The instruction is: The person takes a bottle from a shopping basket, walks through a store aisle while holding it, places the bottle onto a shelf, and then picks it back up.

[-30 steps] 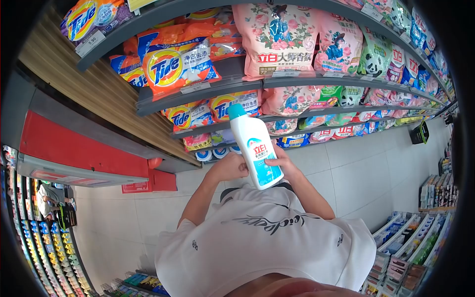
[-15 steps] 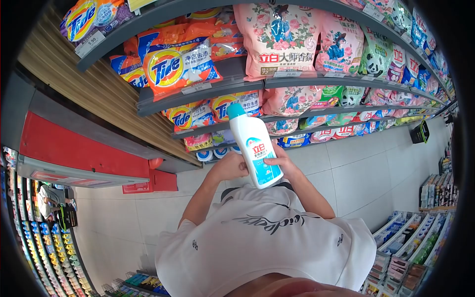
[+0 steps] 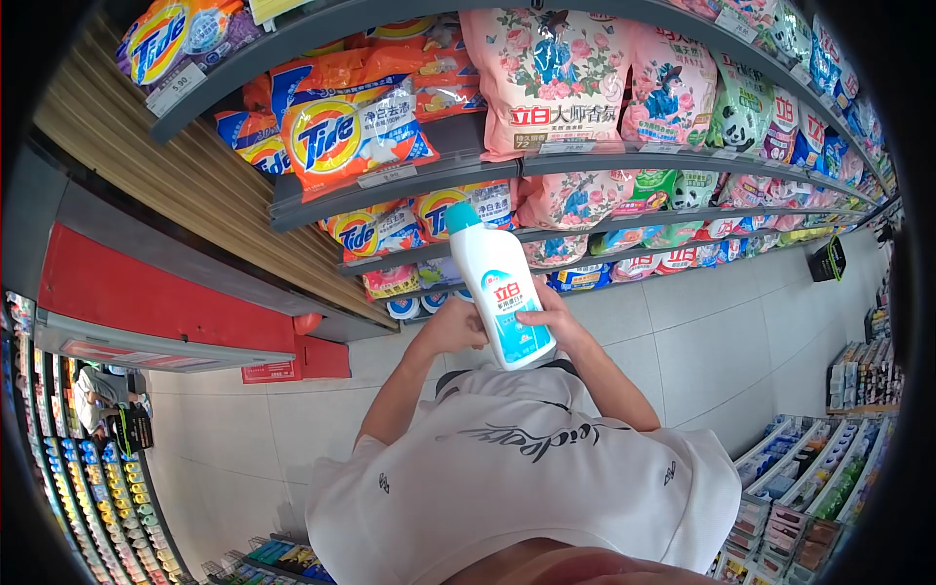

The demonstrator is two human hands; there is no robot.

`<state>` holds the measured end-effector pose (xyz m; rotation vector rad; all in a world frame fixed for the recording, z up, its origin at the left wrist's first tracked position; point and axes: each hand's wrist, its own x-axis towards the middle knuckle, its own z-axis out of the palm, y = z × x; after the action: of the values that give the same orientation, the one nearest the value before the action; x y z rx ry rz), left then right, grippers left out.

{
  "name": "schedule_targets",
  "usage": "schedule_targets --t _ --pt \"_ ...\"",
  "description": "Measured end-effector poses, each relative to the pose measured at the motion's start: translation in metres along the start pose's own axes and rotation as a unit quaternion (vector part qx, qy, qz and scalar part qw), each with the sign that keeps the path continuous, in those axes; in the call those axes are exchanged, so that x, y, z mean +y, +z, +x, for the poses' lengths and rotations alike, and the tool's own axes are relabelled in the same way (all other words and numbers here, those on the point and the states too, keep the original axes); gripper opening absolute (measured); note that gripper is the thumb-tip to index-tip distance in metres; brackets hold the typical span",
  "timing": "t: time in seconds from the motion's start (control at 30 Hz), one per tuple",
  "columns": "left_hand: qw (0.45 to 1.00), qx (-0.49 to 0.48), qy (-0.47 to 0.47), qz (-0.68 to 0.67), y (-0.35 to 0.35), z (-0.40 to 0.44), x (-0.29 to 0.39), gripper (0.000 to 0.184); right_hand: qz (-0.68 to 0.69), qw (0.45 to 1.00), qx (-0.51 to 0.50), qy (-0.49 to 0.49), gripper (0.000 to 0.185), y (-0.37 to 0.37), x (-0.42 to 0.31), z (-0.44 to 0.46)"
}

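Observation:
A white plastic bottle of cleaning liquid (image 3: 502, 283), with a teal cap and a blue label with red characters, is held in front of my body. It leans slightly, cap pointing away and to the left, label facing up at me. My right hand (image 3: 554, 320) grips its right side, thumb across the label and the other fingers hidden behind. On the left side, my left hand (image 3: 454, 327) is closed with its fingers curled against the bottle's lower edge. Part of those fingers is hidden behind the bottle.
Shelves ahead hold orange Tide bags (image 3: 351, 132), a pink floral detergent bag (image 3: 546, 83) and other bags. A red and grey fixture (image 3: 166, 283) is at left, with a red box (image 3: 322, 357) by it. A black basket (image 3: 827, 261) sits on the tiled floor (image 3: 702, 322). Another person (image 3: 97, 395) is far left.
The bottle and both hands have shifted very slightly to the left. The grip looks the same.

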<state>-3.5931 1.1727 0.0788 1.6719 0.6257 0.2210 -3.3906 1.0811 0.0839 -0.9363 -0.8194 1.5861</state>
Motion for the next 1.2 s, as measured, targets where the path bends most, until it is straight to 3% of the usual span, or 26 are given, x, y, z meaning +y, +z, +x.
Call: schedule_targets --t 0.4,1.2 --pt "0.989 0.022 0.000 -0.149 0.005 0.007 -0.024 0.012 0.020 0.999 0.024 -0.033 0.073 0.002 -0.002 0.001" --pt "0.960 0.110 -0.019 -0.258 0.014 0.013 -0.031 0.003 0.027 0.995 0.044 -0.085 0.072 0.004 0.006 0.005"
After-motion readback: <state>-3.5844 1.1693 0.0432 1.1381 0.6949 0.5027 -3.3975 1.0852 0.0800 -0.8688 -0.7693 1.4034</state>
